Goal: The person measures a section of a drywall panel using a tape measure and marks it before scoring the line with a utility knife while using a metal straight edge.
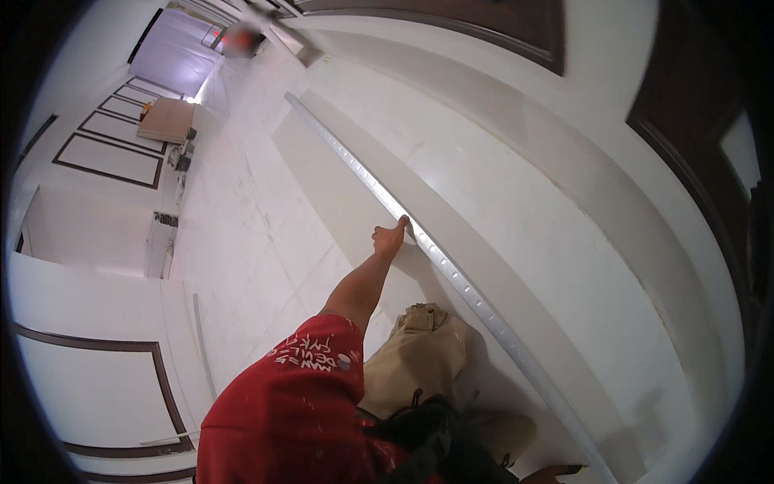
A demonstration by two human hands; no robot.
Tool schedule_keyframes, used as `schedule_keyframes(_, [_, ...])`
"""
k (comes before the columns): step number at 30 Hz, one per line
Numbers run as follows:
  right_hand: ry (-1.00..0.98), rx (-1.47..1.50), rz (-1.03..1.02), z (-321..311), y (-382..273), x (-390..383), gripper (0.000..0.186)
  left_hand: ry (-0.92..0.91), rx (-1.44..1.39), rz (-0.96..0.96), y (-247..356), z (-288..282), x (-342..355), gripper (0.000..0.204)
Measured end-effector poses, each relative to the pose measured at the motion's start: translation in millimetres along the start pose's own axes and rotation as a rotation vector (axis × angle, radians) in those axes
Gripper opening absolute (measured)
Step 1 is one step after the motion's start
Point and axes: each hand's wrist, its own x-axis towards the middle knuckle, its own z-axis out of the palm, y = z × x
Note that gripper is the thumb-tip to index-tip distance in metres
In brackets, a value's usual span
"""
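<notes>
A long silver metal strip (443, 266), with a row of round dimples, runs diagonally over a long pale grey board (318, 194) on the white tiled floor. My left hand (391, 234) is closed on the strip around its middle, thumb and fingertips partly hidden. My right hand (552, 476) shows only at the lower edge, near the strip's near end, with a dark shape by its fingers; its grip is unclear. My khaki-clad leg (419, 355) is bent beside the board, left of the strip.
A white wall (588, 89) with dark-trimmed panels curves along the right. At the left are framed wall panels (97, 387), stacked pieces (161, 242) and a thin strip (201, 339). Farther off are a wooden board (165, 121), pale sheeting (173, 52) and a blurred orange shape (242, 40).
</notes>
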Motion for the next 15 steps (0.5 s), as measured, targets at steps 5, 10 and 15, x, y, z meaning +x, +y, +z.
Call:
schedule_keyframes(5, [-0.546, 0.535, 0.350, 12.1, -35.9, 54.1, 0.060, -0.123, -0.004, -0.140, 21.5, -0.1, 28.3, 0.114])
schedule_keyframes(10, [-0.741, 0.449, 0.573, 14.8, -96.8, 70.3, 0.068, -0.157, -0.017, -0.186, 44.8, 0.9, 33.2, 0.100])
schedule_keyframes(15, [-1.002, 0.287, 0.536, -13.8, -125.7, 72.3, 0.054, -0.311, 0.114, -0.111, 52.6, -4.2, 37.4, 0.083])
